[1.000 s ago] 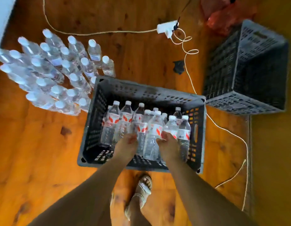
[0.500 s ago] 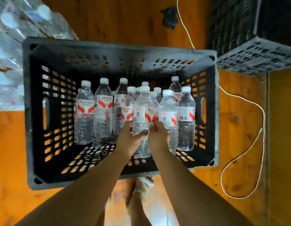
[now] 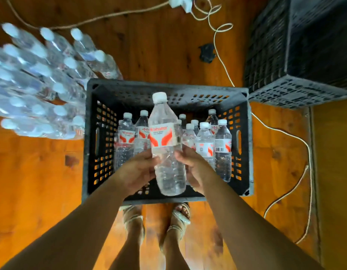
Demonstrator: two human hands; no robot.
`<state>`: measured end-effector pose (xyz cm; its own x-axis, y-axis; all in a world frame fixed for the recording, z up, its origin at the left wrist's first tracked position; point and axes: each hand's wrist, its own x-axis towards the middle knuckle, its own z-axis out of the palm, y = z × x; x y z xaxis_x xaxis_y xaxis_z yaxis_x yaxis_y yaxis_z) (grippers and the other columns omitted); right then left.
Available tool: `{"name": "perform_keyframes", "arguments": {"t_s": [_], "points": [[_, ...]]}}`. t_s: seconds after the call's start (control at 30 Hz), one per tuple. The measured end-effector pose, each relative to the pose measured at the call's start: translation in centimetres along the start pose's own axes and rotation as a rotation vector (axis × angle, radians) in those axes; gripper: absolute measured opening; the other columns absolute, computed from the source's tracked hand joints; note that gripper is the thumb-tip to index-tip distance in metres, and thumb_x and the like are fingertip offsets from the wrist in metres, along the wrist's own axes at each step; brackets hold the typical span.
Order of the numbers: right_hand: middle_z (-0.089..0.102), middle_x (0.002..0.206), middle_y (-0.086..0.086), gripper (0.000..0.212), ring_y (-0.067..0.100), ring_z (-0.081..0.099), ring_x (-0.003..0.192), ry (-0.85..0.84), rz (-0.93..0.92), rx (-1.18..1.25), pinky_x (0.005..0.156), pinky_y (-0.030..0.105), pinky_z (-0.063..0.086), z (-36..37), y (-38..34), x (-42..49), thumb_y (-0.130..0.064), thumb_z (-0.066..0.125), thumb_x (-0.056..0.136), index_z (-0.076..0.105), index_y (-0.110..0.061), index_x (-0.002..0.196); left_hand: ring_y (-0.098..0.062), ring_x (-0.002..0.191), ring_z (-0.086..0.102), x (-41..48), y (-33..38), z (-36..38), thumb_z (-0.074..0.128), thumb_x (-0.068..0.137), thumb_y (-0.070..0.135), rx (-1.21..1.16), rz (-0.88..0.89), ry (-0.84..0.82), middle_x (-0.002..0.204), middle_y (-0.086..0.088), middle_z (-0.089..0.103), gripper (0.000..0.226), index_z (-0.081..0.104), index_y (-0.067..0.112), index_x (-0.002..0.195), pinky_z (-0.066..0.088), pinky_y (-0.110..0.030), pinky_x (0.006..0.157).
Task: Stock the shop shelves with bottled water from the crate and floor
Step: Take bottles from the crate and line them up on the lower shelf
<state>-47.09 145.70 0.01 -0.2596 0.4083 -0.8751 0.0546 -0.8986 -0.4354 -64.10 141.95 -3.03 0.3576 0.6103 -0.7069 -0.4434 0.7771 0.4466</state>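
Centre frame, left grip (image 3: 137,172) and right grip (image 3: 192,168) both clasp the bottle (image 3: 163,133) low down, which looks full, thin-walled and slippery.

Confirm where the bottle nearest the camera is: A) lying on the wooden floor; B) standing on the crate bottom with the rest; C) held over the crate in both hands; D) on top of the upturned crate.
C: the left hand and right hand grip the bottle by its lower half, and its cap sits well above the other bottles in the crate.
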Motion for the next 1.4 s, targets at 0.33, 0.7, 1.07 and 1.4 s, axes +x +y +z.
{"name": "perform_keyframes", "arguments": {"t_s": [0.33, 0.7, 1.07, 1.4], "points": [[0.06, 0.091, 0.001, 0.049, 0.004, 0.059, 0.073, -0.001, -0.495, -0.274, 0.058, 0.013, 0.049, 13.4, -10.6, -12.2, 0.012, 0.074, 0.067, 0.045, -0.008, 0.101, -0.026, 0.1, 0.061, -15.8, 12.3, 4.6, 0.067, 0.071, 0.023, 0.049, 0.302, 0.224, 0.11, -0.005, 0.066, 0.046, 0.061, 0.025, 0.116, 0.048, -0.045, 0.089], [0.065, 0.109, -0.004, 0.027, 0.017, 0.059, 0.108, -0.518, -0.622, -0.696, 0.095, 0.036, 0.048, 34.3, -11.2, -30.6, -0.016, 0.068, 0.082, 0.059, -0.028, 0.105, -0.018, 0.083, 0.068, -46.8, 13.4, 4.9, 0.065, 0.067, 0.02, -0.189, 0.874, 0.539, 0.093, 0.0, 0.073, 0.038, 0.065, 0.017, 0.105, 0.048, -0.04, 0.079], [0.065, 0.089, -0.002, 0.038, 0.015, 0.061, 0.083, -0.987, -0.723, -1.034, 0.069, 0.02, 0.049, 60.1, 7.9, -41.9, 0.004, 0.073, 0.07, 0.054, -0.019, 0.093, -0.015, 0.072, 0.061, -73.1, -0.1, -5.5, 0.045, 0.095, 0.013, -0.456, 1.142, 1.076, 0.082, 0.0, 0.066, 0.014, 0.058, 0.018, 0.094, 0.05, -0.029, 0.063], [0.066, 0.091, -0.004, 0.043, 0.012, 0.063, 0.088, -1.181, -0.658, -1.205, 0.075, 0.016, 0.048, 75.4, 26.8, -40.2, 0.013, 0.07, 0.068, 0.049, -0.02, 0.087, -0.015, 0.083, 0.067, -85.0, -11.4, -19.6, 0.062, 0.083, 0.013, -0.603, 1.084, 1.313, 0.091, -0.003, 0.07, 0.018, 0.067, 0.019, 0.099, 0.052, -0.036, 0.076]]}}
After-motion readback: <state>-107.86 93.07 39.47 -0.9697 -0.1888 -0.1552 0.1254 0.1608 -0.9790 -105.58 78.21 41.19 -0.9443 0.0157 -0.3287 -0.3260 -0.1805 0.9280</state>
